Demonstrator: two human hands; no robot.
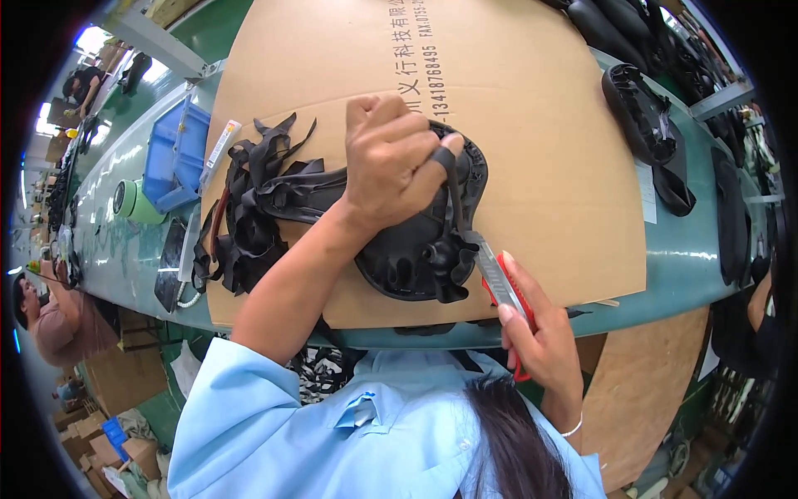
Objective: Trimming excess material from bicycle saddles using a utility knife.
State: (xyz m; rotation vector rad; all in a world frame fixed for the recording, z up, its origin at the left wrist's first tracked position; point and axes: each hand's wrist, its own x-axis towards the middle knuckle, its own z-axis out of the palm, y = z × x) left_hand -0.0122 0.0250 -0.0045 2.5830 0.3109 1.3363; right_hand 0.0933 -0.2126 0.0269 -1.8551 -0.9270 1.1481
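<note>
A long green workbench [682, 258] runs through a factory hall, and a large sheet of brown cardboard [532, 125] lies flat on it as a cutting mat. Near the front edge of the cardboard rests a black moulded plastic part [416, 258], rounded and ribbed. The left hand [395, 158] presses down on its top, fingers curled and pinching a thin black strip of trim [453, 187] that runs down toward the blade. The right hand [540, 333] is closed around a red utility knife [499, 279], whose metal blade tip meets the right edge of the part. Just left of the part lies a heap of black trimmed offcuts [253, 208], touching it. Farther left on the bench sit a blue plastic bin [174, 150] and a green roll of tape [133, 201]. More black moulded parts [648, 125] lie at the far right, beyond the cardboard's edge. Another person [54, 320] sits at the lower left, well apart.
</note>
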